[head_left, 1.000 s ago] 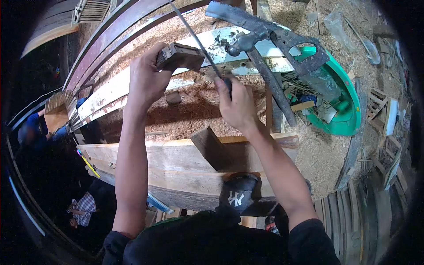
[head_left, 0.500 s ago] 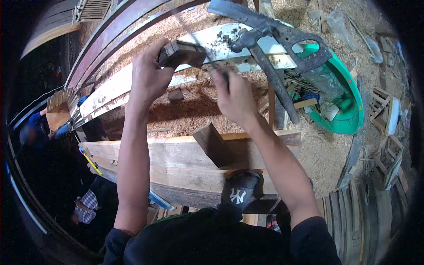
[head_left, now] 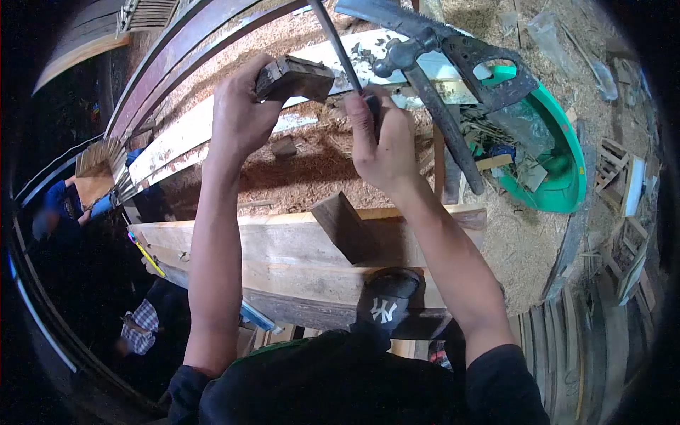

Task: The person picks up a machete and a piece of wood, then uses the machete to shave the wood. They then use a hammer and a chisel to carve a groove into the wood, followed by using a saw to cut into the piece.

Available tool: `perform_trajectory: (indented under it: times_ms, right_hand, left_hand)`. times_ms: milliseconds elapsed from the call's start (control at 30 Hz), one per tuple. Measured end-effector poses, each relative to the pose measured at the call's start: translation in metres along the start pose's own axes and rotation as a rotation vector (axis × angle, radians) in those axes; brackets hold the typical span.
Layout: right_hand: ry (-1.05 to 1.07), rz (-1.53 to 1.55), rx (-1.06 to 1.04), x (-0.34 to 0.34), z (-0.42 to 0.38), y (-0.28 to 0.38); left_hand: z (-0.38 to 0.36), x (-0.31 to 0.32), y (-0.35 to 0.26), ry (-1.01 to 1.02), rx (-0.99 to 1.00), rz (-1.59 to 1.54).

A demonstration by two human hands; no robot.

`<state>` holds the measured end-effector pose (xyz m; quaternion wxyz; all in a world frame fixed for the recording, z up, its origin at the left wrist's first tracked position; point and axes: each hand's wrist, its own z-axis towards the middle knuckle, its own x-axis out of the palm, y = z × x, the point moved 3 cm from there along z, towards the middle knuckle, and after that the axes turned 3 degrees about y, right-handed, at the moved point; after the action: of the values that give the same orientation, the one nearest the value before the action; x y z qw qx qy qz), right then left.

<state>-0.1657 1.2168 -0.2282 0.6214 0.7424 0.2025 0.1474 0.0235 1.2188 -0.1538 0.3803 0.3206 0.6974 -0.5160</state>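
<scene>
My left hand [head_left: 241,113] is closed round one end of a short dark wooden block [head_left: 297,78], held up above a whitish board [head_left: 177,145]. My right hand [head_left: 382,138] grips the dark handle of a long thin metal tool [head_left: 334,42], whose shaft points up and left, just right of the block. A hammer [head_left: 439,106] lies to the right of my right hand, with a handsaw [head_left: 489,78] beyond it. Below my hands, an angled wooden block [head_left: 343,230] rests by a long pale beam [head_left: 273,241].
At the right, a green basin [head_left: 570,156] holds scraps. Sawdust and a small wood offcut [head_left: 284,146] lie below the raised block. Two other people [head_left: 60,205] [head_left: 142,327] are at the left. Stacked planks [head_left: 567,354] stand at the lower right.
The tool in my right hand has swung more upright and shows sharply instead of blurred. The block in my left hand has shifted slightly.
</scene>
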Motion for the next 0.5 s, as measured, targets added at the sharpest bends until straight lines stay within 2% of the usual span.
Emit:
perform_trajectory:
  times_ms: [67, 100, 233, 333, 367, 400, 467, 500]
  right_hand:
    - [0.069, -0.146, 0.125, 0.01, 0.003, -0.021]
    - [0.018, -0.243, 0.074, 0.006, 0.008, -0.018]
    - [0.026, -0.043, 0.001, -0.009, 0.004, 0.001]
    - [0.121, -0.133, 0.128, 0.009, 0.0, -0.024]
    - [0.01, -0.147, 0.119, 0.013, 0.003, -0.031]
    - [0.002, -0.15, 0.112, 0.008, 0.006, -0.028]
    - [-0.008, -0.117, -0.055, -0.001, 0.006, -0.021]
    - [0.072, -0.044, 0.023, -0.007, 0.003, -0.004]
  left_hand:
    - [0.004, -0.003, -0.001, 0.0, 0.003, 0.009]
    - [0.005, -0.003, -0.002, -0.015, 0.002, 0.04]
    - [0.004, -0.001, 0.0, -0.004, -0.013, 0.01]
    - [0.005, -0.004, 0.001, 0.01, -0.031, 0.009]
    - [0.006, -0.004, 0.001, -0.008, 0.016, 0.062]
    - [0.007, -0.004, 0.0, -0.025, 0.063, 0.114]
    - [0.007, -0.001, 0.005, -0.047, 0.096, 0.062]
    - [0.005, -0.001, 0.001, -0.028, 0.045, 0.023]
